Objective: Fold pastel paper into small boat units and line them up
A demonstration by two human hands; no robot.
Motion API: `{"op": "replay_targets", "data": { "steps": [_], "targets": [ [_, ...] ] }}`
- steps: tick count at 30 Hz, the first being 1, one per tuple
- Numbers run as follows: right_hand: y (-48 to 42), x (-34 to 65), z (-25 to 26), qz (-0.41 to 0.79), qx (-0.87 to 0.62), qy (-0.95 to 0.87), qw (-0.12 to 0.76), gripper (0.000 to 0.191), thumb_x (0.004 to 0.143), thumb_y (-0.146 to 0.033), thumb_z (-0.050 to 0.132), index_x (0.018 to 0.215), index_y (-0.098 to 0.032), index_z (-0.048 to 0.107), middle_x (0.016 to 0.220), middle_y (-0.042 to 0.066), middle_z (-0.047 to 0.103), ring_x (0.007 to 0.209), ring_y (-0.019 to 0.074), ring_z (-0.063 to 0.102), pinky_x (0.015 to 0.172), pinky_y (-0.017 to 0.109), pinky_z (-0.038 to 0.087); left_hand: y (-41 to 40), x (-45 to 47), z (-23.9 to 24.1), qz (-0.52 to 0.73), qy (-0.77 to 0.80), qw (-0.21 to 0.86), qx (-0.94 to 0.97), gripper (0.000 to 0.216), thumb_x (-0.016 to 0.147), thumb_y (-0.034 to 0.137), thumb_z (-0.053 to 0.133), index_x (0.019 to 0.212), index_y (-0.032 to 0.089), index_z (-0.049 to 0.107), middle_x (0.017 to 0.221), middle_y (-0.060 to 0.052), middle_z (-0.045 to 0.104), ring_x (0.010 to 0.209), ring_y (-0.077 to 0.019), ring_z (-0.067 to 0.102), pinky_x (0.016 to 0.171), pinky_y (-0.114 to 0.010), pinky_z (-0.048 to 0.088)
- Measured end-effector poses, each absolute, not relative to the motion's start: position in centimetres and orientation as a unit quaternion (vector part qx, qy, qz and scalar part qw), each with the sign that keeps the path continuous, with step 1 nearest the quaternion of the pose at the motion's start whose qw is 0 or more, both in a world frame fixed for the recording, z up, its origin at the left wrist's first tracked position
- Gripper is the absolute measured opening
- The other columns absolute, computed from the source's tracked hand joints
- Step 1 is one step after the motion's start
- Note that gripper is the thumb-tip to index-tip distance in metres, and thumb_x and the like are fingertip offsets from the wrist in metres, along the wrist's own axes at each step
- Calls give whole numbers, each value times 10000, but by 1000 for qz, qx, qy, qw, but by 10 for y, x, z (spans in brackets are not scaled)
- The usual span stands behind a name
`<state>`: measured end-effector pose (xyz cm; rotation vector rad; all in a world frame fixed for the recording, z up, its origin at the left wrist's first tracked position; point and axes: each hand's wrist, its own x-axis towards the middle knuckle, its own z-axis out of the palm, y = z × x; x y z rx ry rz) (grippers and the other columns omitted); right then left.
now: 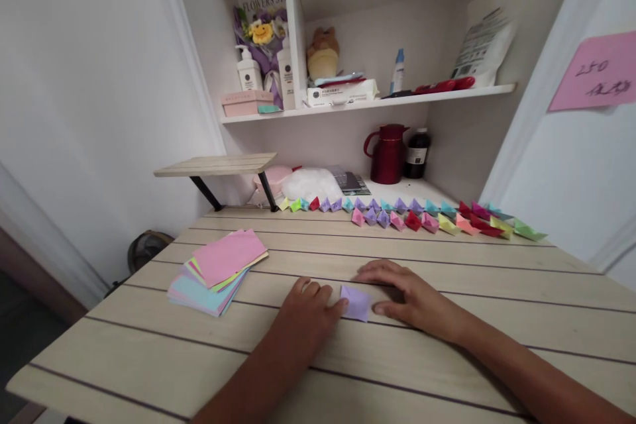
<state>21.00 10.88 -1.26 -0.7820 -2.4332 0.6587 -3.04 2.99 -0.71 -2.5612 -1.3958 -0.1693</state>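
Observation:
A small folded purple paper (pixel 356 303) lies flat on the wooden table (pixel 447 265), between my two hands. My left hand (pixel 308 311) rests on the table with its fingers curled, the thumb tip pressing the paper's left edge. My right hand (pixel 410 295) lies over the paper's right side, fingers stretched out and flat, thumb against the paper's right edge. A stack of coloured paper sheets (pixel 218 269), pink on top, sits to the left of my hands.
Two rows of small folded paper boats (pixel 412 215) in several colours line the table's far edge. Behind them stand a red jug (pixel 387 154), a dark bottle (pixel 417 154) and a small raised shelf (pixel 218 164). A pink note (pixel 596 73) hangs on the right wall.

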Motion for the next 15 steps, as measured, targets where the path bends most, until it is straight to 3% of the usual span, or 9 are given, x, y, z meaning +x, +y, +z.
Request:
{"op": "replay_targets", "data": {
  "steps": [2, 6, 15],
  "targets": [
    [103, 207, -10, 250, -263, -903, 231, 329, 810, -393, 666, 1122, -287, 658, 1199, 74, 601, 1139, 252, 520, 996, 427, 372, 31, -25, -8, -65, -473, 112, -872, 322, 943, 221, 424, 1227, 294, 556, 1082, -60, 630, 994, -216, 538, 978, -414, 331],
    [97, 201, -9, 259, -243, -911, 209, 187, 832, -398, 646, 967, -289, 716, 1130, 51, 640, 1096, 238, 539, 984, 437, 362, 37, -19, -6, -109, -500, 34, -859, 284, 925, 255, 481, 1169, 331, 603, 1189, -27, 602, 1062, -207, 510, 934, -379, 362],
    [103, 201, -9, 324, -268, -878, 231, 415, 753, -324, 724, 1145, -240, 616, 1154, 76, 610, 1075, 233, 560, 941, 370, 432, 53, -13, 3, -165, -535, -108, -821, 265, 807, 330, 647, 1070, 312, 679, 1205, -3, 620, 1122, -209, 506, 934, -372, 383]
  ]
}}
